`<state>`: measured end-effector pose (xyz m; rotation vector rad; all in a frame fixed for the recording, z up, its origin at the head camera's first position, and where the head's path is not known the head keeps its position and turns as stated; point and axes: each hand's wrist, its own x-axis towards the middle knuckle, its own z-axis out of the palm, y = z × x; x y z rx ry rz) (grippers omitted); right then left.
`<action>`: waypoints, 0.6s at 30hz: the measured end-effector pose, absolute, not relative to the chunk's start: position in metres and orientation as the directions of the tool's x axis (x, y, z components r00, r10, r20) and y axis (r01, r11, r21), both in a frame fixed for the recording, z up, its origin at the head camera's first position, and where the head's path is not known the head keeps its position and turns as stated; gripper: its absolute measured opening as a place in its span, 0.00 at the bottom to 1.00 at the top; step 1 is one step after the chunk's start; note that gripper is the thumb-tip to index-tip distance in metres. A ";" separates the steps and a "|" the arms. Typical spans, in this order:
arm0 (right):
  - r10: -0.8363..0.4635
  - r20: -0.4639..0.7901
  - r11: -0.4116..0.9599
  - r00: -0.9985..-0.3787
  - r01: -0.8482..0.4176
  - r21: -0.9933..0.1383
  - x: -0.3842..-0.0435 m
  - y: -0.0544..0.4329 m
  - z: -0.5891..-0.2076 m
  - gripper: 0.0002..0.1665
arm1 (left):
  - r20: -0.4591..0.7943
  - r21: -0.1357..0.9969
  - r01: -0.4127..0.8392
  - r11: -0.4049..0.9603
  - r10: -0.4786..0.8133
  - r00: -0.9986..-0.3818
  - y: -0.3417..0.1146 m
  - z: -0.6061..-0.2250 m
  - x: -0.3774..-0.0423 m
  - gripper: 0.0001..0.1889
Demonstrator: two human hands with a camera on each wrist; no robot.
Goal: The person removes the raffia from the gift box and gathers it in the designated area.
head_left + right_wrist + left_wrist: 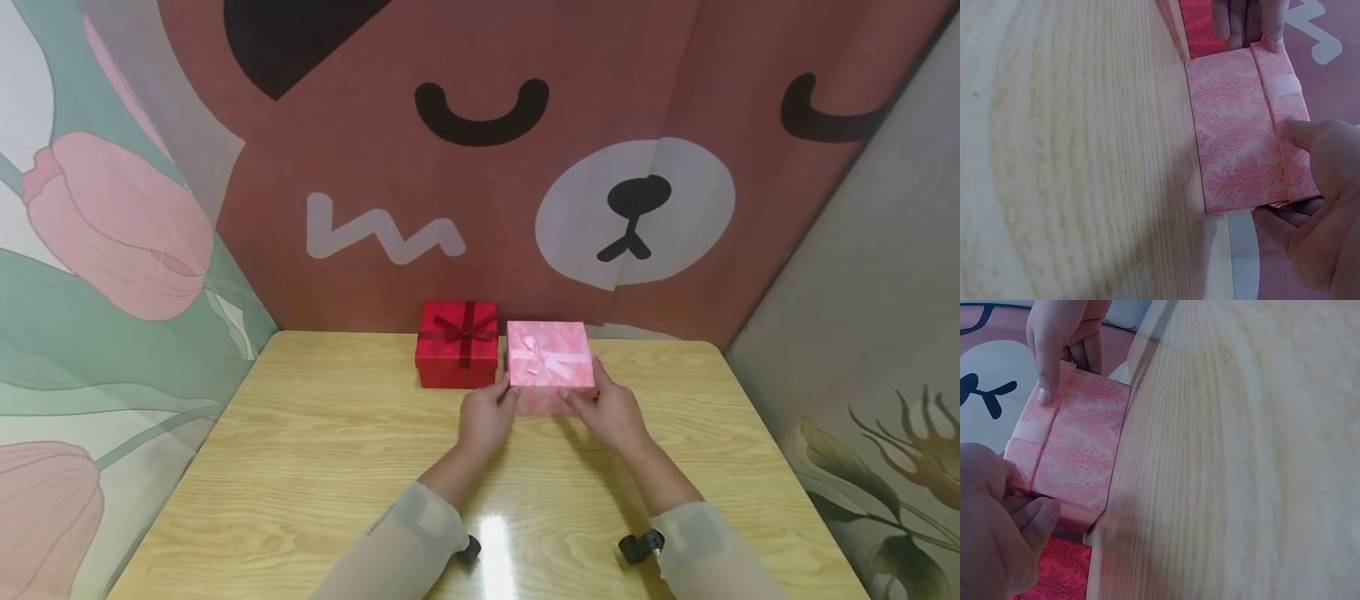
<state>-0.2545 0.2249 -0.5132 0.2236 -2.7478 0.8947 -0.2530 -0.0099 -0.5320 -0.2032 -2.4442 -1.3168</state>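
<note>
A pink gift box (pixel 551 367) with a pale ribbon bow on its lid stands near the back edge of the table, held between both hands. My left hand (pixel 486 417) grips its left side, fingers at the lower corner in the left wrist view. On the other side my right hand (pixel 611 410) holds the box, its thumb pressed on the front of the lid and its fingers along the right side. Close on the left stands a red gift box (pixel 457 346) with a dark red ribbon bow, and my left hand lies between the two boxes.
The wooden table (pixel 315 467) runs back to a wall (pixel 360 167) printed with a brown bear face. Side walls with printed flowers (pixel 120 225) close in on the left and right. A dark wrist camera (pixel 641 547) sits below the right sleeve.
</note>
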 end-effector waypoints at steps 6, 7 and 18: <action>-0.070 0.270 0.804 -0.960 -0.214 -0.554 -0.248 0.224 -0.514 0.57 | 0.390 0.770 0.316 0.554 -0.017 -0.921 -0.013 -0.533 -0.248 0.15; -0.073 0.272 0.806 -0.960 -0.217 -0.551 -0.247 0.224 -0.514 0.57 | 0.389 0.768 0.317 0.557 -0.013 -0.921 -0.014 -0.533 -0.247 0.15; -0.078 0.290 0.806 -0.954 -0.232 -0.545 -0.232 0.222 -0.516 0.56 | 0.392 0.780 0.340 0.525 0.012 -0.920 -0.019 -0.533 -0.234 0.15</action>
